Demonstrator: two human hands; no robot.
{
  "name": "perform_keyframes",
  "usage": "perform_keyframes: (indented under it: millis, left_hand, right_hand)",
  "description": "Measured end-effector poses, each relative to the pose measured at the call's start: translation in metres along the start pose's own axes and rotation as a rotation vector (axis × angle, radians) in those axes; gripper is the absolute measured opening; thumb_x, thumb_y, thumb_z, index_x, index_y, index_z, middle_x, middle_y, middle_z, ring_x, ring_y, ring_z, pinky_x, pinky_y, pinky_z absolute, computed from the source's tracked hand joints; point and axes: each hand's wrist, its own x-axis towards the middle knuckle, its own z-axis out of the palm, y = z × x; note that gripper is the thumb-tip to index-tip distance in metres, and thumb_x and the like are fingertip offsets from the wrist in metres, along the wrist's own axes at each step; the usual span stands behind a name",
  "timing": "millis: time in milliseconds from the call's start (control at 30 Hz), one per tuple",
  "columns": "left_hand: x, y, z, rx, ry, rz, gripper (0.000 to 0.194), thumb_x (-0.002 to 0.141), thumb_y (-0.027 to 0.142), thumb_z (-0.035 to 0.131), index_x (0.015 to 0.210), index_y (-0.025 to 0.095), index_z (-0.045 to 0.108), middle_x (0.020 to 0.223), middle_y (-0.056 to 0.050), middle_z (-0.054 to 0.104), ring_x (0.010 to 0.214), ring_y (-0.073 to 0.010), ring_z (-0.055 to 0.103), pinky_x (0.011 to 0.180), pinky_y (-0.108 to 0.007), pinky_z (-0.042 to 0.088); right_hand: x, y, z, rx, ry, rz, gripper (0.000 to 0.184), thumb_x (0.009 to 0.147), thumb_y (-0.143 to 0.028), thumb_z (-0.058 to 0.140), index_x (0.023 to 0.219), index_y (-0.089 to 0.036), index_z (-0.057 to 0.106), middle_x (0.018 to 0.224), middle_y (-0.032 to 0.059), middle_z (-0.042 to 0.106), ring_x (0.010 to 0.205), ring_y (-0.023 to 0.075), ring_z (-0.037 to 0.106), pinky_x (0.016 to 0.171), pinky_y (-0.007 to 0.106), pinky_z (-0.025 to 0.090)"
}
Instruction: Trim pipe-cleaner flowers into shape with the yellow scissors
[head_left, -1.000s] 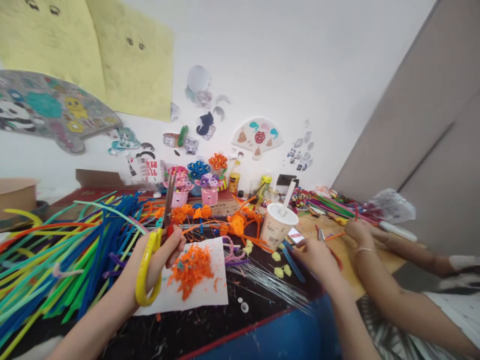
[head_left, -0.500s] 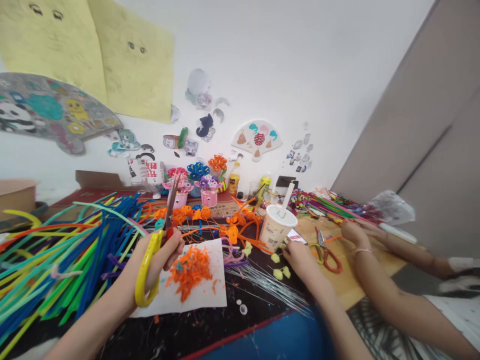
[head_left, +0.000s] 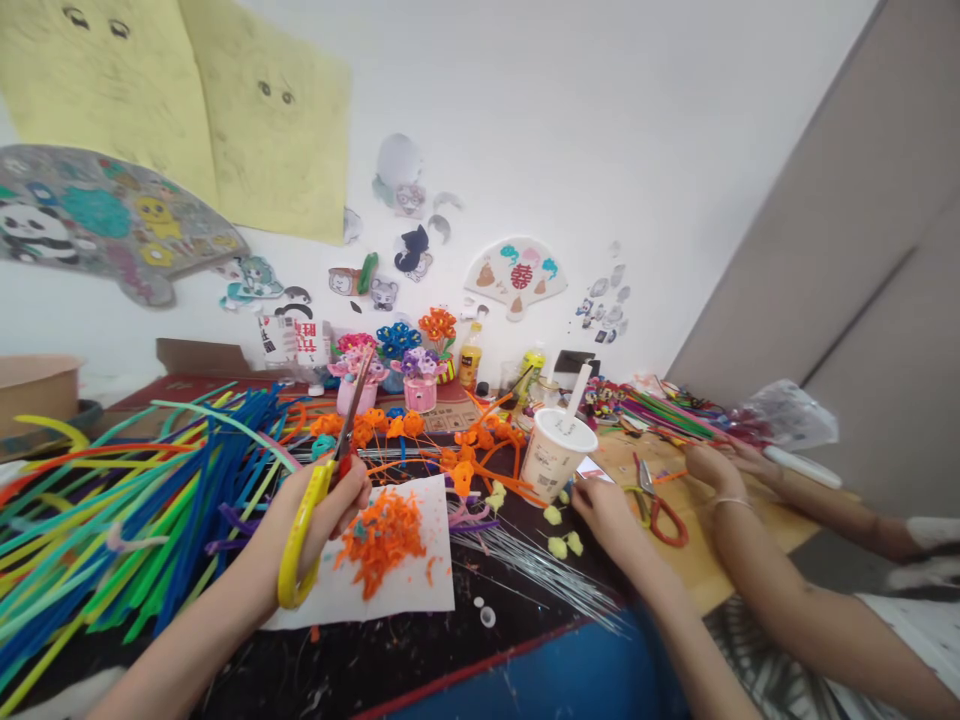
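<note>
One pair of scissors [head_left: 306, 515] is gripped in your left hand [head_left: 331, 513], not cutting; cutting would need blades lowered. Right hand [head_left: 606, 512] near cup [head_left: 546, 462]; can't tell finger pose.

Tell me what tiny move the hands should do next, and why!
I think the right hand should probably slide a little away from the paper cup. The hand is low and close beside it, and the cup stands upright with a straw sticking up, so a bump might tip it.
</note>
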Motion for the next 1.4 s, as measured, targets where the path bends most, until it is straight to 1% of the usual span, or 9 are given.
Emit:
perform_keyframes:
  millis: [167, 300, 433, 533, 667, 800, 1067, 1267, 1400]
  left_hand:
    - [0.000, -0.001, -0.001, 0.057, -0.009, -0.006, 0.045, 0.074, 0.062, 0.044, 0.054, 0.021, 0.046, 0.040, 0.007, 0.040, 0.042, -0.0100, 0.037, 0.048, -0.025, 0.030]
    - [0.000, -0.004, -0.001, 0.083, -0.013, 0.015, 0.046, 0.072, 0.064, 0.044, 0.053, 0.022, 0.042, 0.041, 0.007, 0.040, 0.042, -0.0100, 0.037, 0.048, -0.026, 0.030]
    - [-0.001, -0.002, -0.001, 0.122, -0.011, 0.012, 0.047, 0.070, 0.066, 0.043, 0.053, 0.022, 0.042, 0.041, 0.007, 0.041, 0.042, -0.0103, 0.037, 0.048, -0.026, 0.031]
    - [0.000, 0.000, 0.000, 0.125, -0.018, 0.014, 0.046, 0.069, 0.066, 0.043, 0.053, 0.023, 0.041, 0.041, 0.007, 0.040, 0.042, -0.0105, 0.037, 0.048, -0.026, 0.031]
    - [-0.001, 0.002, 0.001, 0.154, -0.003, 0.003, 0.046, 0.069, 0.066, 0.042, 0.053, 0.023, 0.043, 0.040, 0.007, 0.041, 0.042, -0.0108, 0.038, 0.048, -0.026, 0.032]
    - [-0.002, 0.002, 0.001, 0.170, 0.003, -0.015, 0.046, 0.068, 0.066, 0.042, 0.054, 0.023, 0.044, 0.039, 0.007, 0.041, 0.041, -0.0112, 0.040, 0.048, -0.026, 0.032]
    - [-0.001, 0.005, 0.001, 0.205, 0.003, -0.006, 0.045, 0.068, 0.066, 0.040, 0.052, 0.023, 0.042, 0.038, 0.007, 0.040, 0.042, -0.0115, 0.041, 0.050, -0.026, 0.034]
    - [0.001, 0.000, 0.001, 0.226, -0.017, 0.020, 0.044, 0.069, 0.064, 0.039, 0.054, 0.023, 0.043, 0.039, 0.006, 0.042, 0.042, -0.0118, 0.042, 0.050, -0.026, 0.035]
    - [-0.001, 0.000, 0.000, 0.213, -0.015, 0.021, 0.042, 0.069, 0.063, 0.041, 0.055, 0.024, 0.041, 0.040, 0.007, 0.042, 0.042, -0.0113, 0.040, 0.048, -0.025, 0.033]
  right_hand:
    - [-0.002, -0.001, -0.003, 0.000, -0.015, -0.004, 0.025, 0.084, -0.015, 0.044, 0.065, -0.016, 0.060, 0.070, 0.0086, 0.064, 0.064, 0.0172, 0.056, 0.057, 0.026, 0.032]
    - [-0.007, -0.001, -0.004, -0.012, -0.023, 0.006, 0.020, 0.085, -0.020, 0.047, 0.072, -0.016, 0.062, 0.076, 0.0092, 0.066, 0.072, 0.0192, 0.059, 0.059, 0.026, 0.033]
    - [-0.008, -0.001, -0.005, -0.039, -0.028, 0.025, 0.022, 0.086, -0.025, 0.048, 0.071, -0.016, 0.062, 0.076, 0.0094, 0.066, 0.072, 0.0198, 0.060, 0.060, 0.026, 0.033]
    - [-0.007, 0.000, -0.005, -0.057, -0.031, 0.035, 0.021, 0.085, -0.024, 0.049, 0.071, -0.016, 0.062, 0.075, 0.0099, 0.067, 0.072, 0.0204, 0.061, 0.060, 0.026, 0.033]
    - [-0.006, 0.003, -0.006, -0.064, -0.033, 0.035, 0.017, 0.083, -0.020, 0.050, 0.073, -0.017, 0.064, 0.077, 0.0101, 0.068, 0.076, 0.0213, 0.062, 0.062, 0.026, 0.033]
    - [-0.007, 0.004, -0.005, -0.063, -0.034, 0.030, 0.019, 0.083, -0.019, 0.049, 0.073, -0.017, 0.065, 0.076, 0.0099, 0.068, 0.076, 0.0216, 0.063, 0.062, 0.027, 0.034]
    - [-0.006, 0.006, -0.004, -0.053, -0.029, 0.039, 0.024, 0.086, -0.021, 0.046, 0.071, -0.017, 0.065, 0.072, 0.0094, 0.068, 0.072, 0.0216, 0.063, 0.060, 0.027, 0.034]
    - [-0.011, 0.004, -0.008, -0.042, -0.027, 0.060, 0.024, 0.086, -0.023, 0.046, 0.073, -0.018, 0.065, 0.075, 0.0093, 0.069, 0.074, 0.0218, 0.064, 0.061, 0.027, 0.035]
    - [-0.011, 0.004, -0.010, -0.031, -0.033, 0.075, 0.025, 0.086, -0.026, 0.046, 0.074, -0.018, 0.066, 0.074, 0.0095, 0.069, 0.073, 0.0221, 0.064, 0.060, 0.027, 0.035]
